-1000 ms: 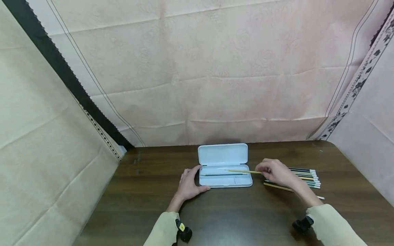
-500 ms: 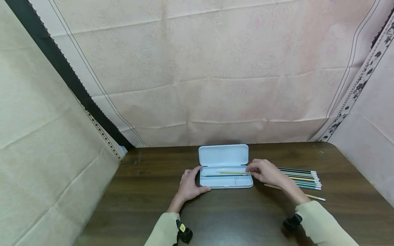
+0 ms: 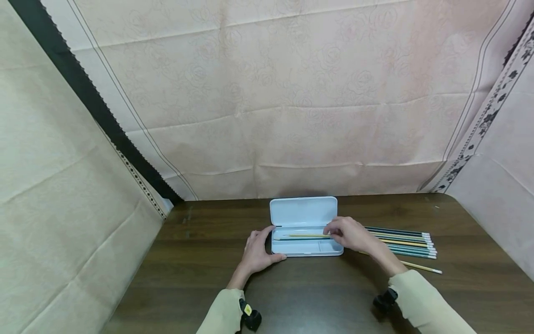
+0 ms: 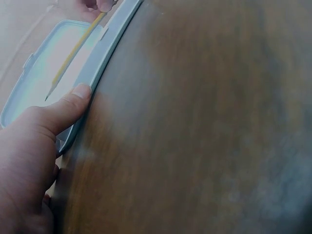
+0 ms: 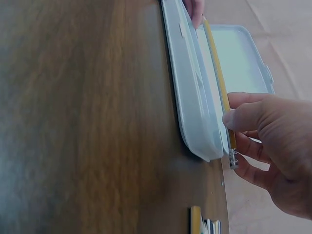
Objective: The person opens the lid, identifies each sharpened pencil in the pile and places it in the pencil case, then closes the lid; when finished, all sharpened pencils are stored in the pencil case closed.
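A light-blue pencil case point(image 3: 288, 249) lies on the table with its lid point(image 3: 303, 211) raised at the back. My left hand point(image 3: 255, 250) holds its left end, the thumb point(image 4: 78, 95) on the front rim. Over the tray, my right hand point(image 3: 352, 233) pinches a yellow pencil point(image 5: 218, 73) near its eraser end. The sharpened tip points left, toward my left hand. A dark teal pencil point(image 3: 282, 239) lies lengthwise inside the case, just in front of the yellow one in the head view.
Several pencils point(image 3: 413, 242) lie side by side right of the case, partly behind my right hand. Another yellow pencil point(image 3: 422, 267) lies nearer the front. A brown wooden table point(image 3: 317, 297) carries everything, and pale cloth point(image 3: 292, 93) hangs behind it.
My right hand has moved left with the yellow pencil, bringing it from the case's right edge to lengthwise over the tray. My left hand stays at the case's left end.
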